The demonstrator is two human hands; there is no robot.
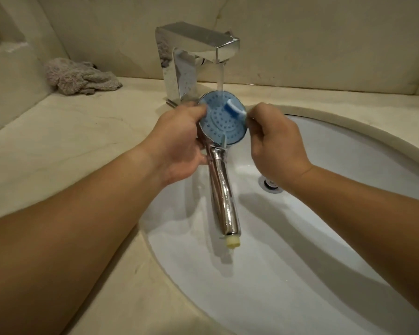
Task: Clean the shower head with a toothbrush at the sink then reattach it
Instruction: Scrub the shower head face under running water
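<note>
My left hand (179, 139) curls around the left edge of the shower head (224, 119), thumb on the rim of its blue face, fingers wrapped behind it. I hold it over the sink (324, 238) with the face turned up toward me and the chrome handle pointing down at me, its cream threaded end hanging free above the basin. My right hand (273, 146) comes in from the right, fingers curled and pinching the toothbrush (234, 108); its blue-and-white head lies on the upper right of the face. Water runs from the tap (194, 61) onto the top of the face, just beside the bristles. My right wrist partly covers the drain (271, 184). A crumpled grey cloth (80, 77) lies on the counter (70, 131), well apart at the back left, against the wall.
</note>
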